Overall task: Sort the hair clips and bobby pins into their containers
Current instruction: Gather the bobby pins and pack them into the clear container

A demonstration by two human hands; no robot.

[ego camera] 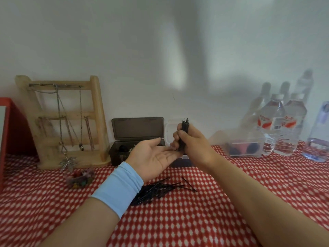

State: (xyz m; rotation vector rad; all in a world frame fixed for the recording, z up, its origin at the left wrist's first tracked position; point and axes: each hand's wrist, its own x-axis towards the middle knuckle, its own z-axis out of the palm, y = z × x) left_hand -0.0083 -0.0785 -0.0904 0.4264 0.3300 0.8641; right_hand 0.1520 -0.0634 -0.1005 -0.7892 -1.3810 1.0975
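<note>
Bobby pins (184, 135) stood upright as a black bundle in your right hand (194, 145), whose fingers (176, 138) curled tight round them. Your left hand (151, 157) lay palm up, fingers straight, and the bundle's lower end met its fingertips. More loose pins (156, 190) lay on the counter (195, 220) just below your left wrist. Behind both hands stood an open dark box (137, 129) and a clear container (168, 130).

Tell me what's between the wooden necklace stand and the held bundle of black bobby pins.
In the head view, the open smoky-brown plastic box and the open left hand.
</note>
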